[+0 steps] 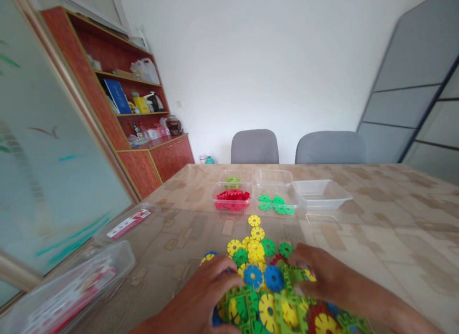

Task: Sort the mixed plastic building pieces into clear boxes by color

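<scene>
A heap of plastic building pieces lies in front of me. In it are yellow notched discs [256, 249], blue notched discs [253, 276], green notched discs [268, 247] and light-green toothed pieces [283, 315]. My left hand [206, 288] is at the heap's left side, fingers and thumb curved wide apart over the pieces. On the right side, my right hand [319, 269] has its fingers and thumb around a light-green toothed piece [292, 275]. The right fingertips are partly hidden among the pieces.
Beyond the heap stand clear tubs: one with red pieces [233, 200], one with green discs [278, 202], one with light-green pieces [234, 182]. A clear tub [321, 195] stands right of them. A larger plastic box [124, 255] and a lid [152, 208] lie at left.
</scene>
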Demonstrator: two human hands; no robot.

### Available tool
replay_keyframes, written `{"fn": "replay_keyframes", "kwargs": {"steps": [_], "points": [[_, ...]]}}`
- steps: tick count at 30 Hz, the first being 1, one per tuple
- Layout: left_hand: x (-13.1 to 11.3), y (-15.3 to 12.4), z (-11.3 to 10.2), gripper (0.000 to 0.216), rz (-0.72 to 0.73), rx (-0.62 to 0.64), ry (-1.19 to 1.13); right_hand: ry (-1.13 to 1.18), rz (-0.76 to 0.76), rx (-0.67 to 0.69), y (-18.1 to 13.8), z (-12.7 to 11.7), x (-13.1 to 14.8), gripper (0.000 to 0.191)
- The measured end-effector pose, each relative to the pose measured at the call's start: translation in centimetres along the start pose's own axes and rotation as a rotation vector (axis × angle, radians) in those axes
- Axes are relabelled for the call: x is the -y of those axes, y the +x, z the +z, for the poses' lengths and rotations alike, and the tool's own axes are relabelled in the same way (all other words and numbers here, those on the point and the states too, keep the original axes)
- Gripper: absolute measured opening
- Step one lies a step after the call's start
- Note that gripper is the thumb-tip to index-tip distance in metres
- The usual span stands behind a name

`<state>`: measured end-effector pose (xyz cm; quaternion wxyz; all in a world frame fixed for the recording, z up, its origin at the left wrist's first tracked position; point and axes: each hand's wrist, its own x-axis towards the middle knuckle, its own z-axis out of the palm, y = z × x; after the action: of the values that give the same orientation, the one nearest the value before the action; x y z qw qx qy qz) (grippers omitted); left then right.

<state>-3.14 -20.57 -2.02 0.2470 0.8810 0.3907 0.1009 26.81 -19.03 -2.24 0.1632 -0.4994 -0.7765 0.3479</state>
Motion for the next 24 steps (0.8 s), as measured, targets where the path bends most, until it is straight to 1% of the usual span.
{"fn": "replay_keyframes", "kwargs": {"steps": [3, 5, 7, 9, 11, 13, 14, 16, 18, 24], "points": [[0.0, 0.1, 0.0, 0.051, -0.033, 0.009, -0.031, 0.019, 0.006, -0.002, 0.2, -0.2, -0.3, 0.022], [0.1, 0.1, 0.0, 0.05, -0.072, 0.015, -0.059, 0.065, -0.018, -0.002, 0.5, -0.4, -0.5, 0.019], [0.1, 0.1, 0.1, 0.045, -0.105, 0.012, -0.088, 0.181, -0.055, 0.04, 0.8, -0.8, -0.6, 0.015], [0.1, 0.1, 0.2, 0.036, -0.118, -0.002, -0.112, 0.318, -0.083, 0.103, 0.8, -1.0, -0.3, 0.017], [-0.1, 0.4, 0.3, 0.029, -0.132, -0.031, -0.134, 0.396, -0.074, 0.165, 0.5, -0.9, 0.2, 0.019], [-0.4, 0.8, 0.3, 0.028, -0.151, -0.066, -0.158, 0.356, -0.048, 0.198, 0.1, -0.4, 0.8, 0.02], [-0.6, 1.1, 0.3, 0.029, -0.16, -0.081, -0.17, 0.3, -0.031, 0.186, -0.1, 0.0, 1.1, 0.022], [-0.9, 1.6, 0.4, 0.03, -0.162, -0.096, -0.187, 0.17, 0.002, 0.137, -0.6, 0.7, 1.5, 0.03], [-1.1, 2.1, 0.5, 0.03, -0.148, -0.107, -0.194, 0.09, 0.043, 0.11, -1.0, 1.0, 1.9, 0.037], [-1.2, 3.0, 0.5, 0.033, -0.137, -0.181, -0.214, 0.078, 0.134, 0.146, -1.2, 1.0, 2.5, 0.042]]}}
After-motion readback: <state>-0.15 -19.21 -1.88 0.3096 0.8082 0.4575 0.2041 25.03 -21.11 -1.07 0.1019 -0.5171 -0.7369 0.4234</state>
